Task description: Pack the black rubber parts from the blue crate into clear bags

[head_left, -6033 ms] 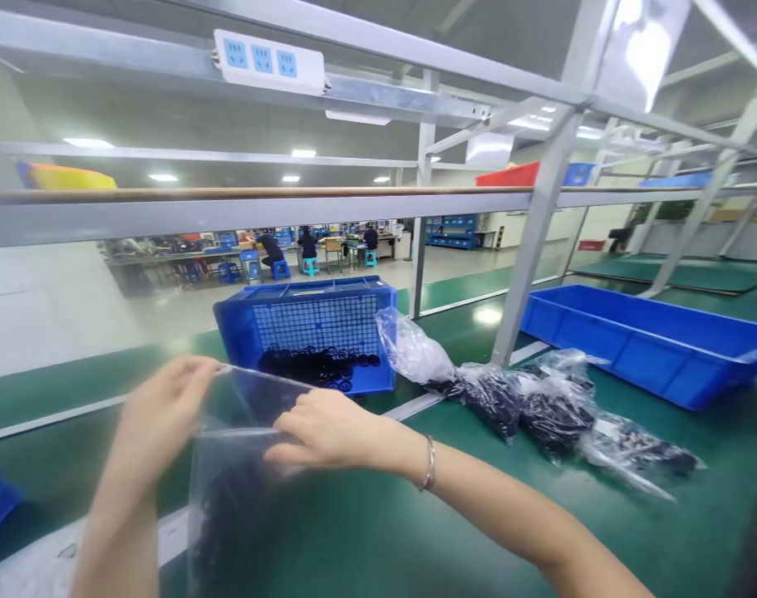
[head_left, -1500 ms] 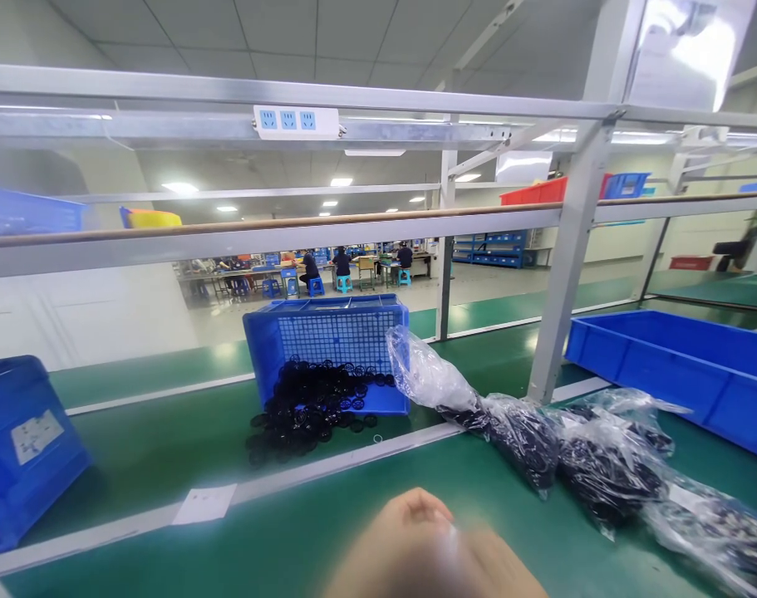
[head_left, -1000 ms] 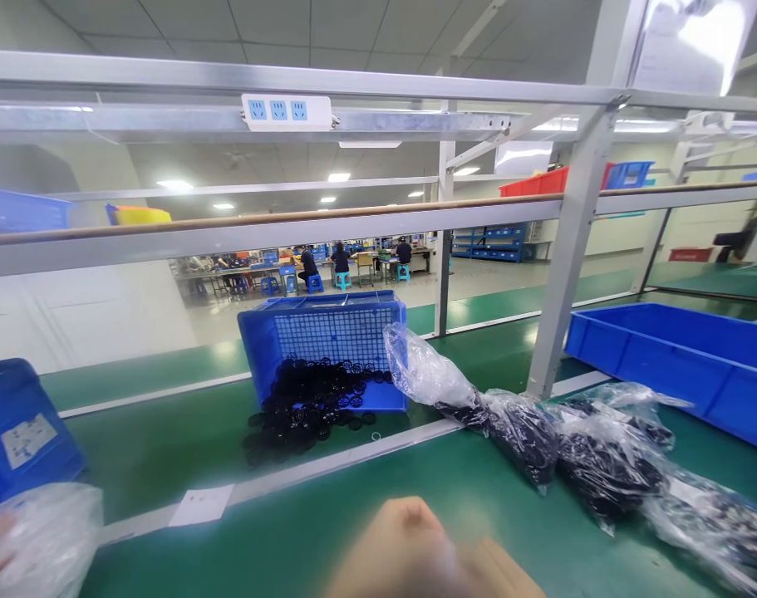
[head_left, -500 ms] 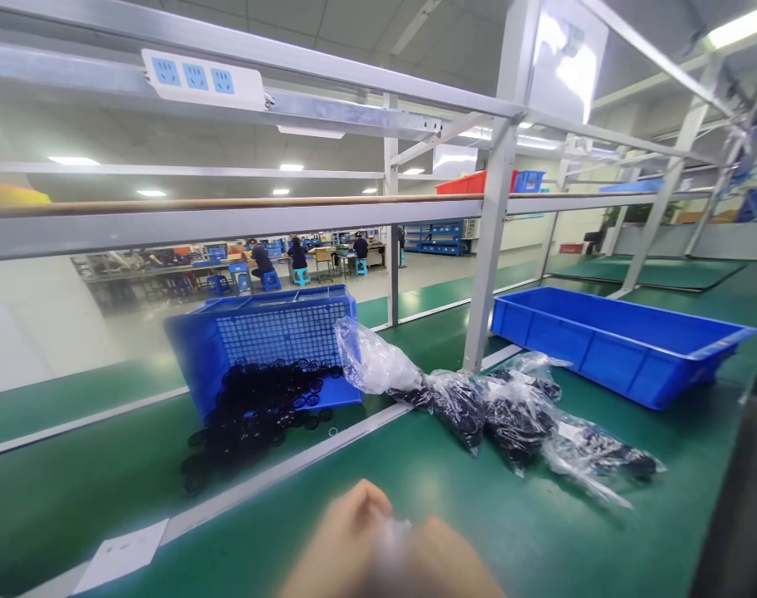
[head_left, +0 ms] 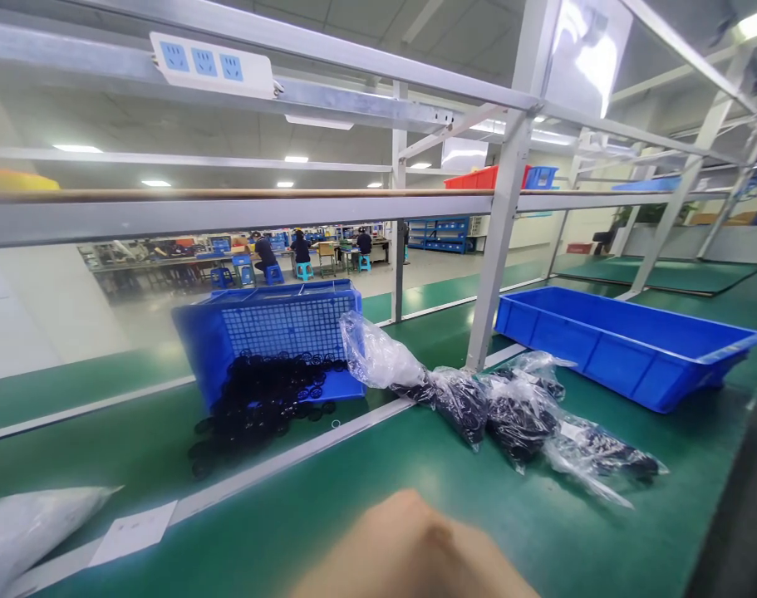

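Note:
My left hand (head_left: 371,548) and my right hand (head_left: 471,556) are close together, touching or overlapping, at the bottom middle, and both are blurred. Their fingers look curled in; whatever is between them is hidden. Beyond them lie several clear plastic bags (head_left: 521,423) filled with black parts, one with a puffed-up clear end (head_left: 378,353). To the left, a blue basket (head_left: 194,349) rests on its side, and black rings (head_left: 259,399) spill from it onto the green table (head_left: 278,523). One pale ring (head_left: 336,423) lies apart.
At lower left are a whitish plastic bag (head_left: 35,531) and a white paper slip (head_left: 135,531). A blue bin (head_left: 602,365) stands at right beyond a metal post (head_left: 494,274). A shelf rail (head_left: 291,212) crosses above the table. Several people sit far off.
My hands have come together, and the whitish glimpse between them no longer shows. A whitish bag has come into view at lower left. The camera view has shifted slightly.

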`<state>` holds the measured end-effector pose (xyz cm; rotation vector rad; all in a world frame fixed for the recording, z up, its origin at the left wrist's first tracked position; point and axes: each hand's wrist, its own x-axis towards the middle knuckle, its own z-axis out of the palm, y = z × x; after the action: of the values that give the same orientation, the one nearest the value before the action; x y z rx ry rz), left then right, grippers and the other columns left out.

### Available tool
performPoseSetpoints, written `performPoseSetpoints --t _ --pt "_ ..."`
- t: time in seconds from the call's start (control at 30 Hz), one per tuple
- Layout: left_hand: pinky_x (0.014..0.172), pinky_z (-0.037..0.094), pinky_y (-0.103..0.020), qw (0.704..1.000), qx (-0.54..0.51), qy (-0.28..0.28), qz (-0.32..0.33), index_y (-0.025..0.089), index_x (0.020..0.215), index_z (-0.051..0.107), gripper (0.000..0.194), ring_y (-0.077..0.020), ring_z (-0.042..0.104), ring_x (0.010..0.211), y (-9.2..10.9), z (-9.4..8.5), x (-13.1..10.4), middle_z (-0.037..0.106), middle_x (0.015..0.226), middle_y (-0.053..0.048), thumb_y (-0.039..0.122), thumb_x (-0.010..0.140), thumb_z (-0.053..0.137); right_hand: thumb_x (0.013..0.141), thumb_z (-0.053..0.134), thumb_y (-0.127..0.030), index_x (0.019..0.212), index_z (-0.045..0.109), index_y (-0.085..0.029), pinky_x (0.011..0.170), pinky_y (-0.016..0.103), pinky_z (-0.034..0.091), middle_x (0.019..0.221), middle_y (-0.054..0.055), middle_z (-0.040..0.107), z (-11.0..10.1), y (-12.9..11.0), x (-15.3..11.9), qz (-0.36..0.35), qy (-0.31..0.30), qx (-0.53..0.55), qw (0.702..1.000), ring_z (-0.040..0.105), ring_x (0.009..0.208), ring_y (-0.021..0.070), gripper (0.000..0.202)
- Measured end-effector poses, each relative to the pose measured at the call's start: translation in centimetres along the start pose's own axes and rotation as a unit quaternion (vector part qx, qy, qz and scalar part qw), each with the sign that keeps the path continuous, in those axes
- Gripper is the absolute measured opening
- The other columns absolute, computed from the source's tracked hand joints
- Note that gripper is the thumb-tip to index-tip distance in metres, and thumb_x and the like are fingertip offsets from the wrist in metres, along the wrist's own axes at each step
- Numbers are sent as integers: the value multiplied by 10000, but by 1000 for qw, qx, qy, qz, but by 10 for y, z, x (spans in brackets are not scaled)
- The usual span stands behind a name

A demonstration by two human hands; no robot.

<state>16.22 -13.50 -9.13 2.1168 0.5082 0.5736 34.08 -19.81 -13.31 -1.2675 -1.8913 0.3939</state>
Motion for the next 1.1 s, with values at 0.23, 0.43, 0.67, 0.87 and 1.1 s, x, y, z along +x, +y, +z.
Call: performPoseSetpoints --t 0.23,0.43,0.67,0.87,1.1 --pt "982 409 -355 991 30 66 -114 200 1156 587 272 -240 543 1085 -15 -31 -19 590 1177 -112 242 894 531 977 455 -468 978 674 -214 497 240 471 783 40 707 -122 41 90 31 32 -100 994 602 555 147 335" --pt "973 408 -345 979 69 51 -187 235 1141 603 249 -227 558 1073 -66 -47 -46 599 1173 -80 255 906 523 923 362 -652 902 707 -124 689 264 446 901 126 720 -181 92 176 -31 226 -322 919 654 773 160 631" --pt "1015 416 -391 970 133 114 -170 209 1143 594 250 -236 540 1132 -119 -80 -68 585 1210 -107 260 907 527 964 468 -533 904 754 -159 510 280 354 848 127 725 -157 163 197 45 129 -427 894 636 605 157 473" --pt "1153 279 -502 899 305 264 -170 182 1278 543 385 -285 330 1403 -194 -155 -53 495 1428 -145 358 941 485 978 480 -358 1089 657 -213 701 301 509 980 90 721 -52 109 188 -179 168 -312 918 688 791 191 254" --pt "1111 209 -643 759 359 400 -366 168 1385 500 547 -400 269 1421 -271 -236 -13 405 1515 -175 492 964 370 991 439 -322 1310 557 -236 982 426 480 1251 111 599 130 104 265 -166 -94 -180 965 582 1146 258 351"
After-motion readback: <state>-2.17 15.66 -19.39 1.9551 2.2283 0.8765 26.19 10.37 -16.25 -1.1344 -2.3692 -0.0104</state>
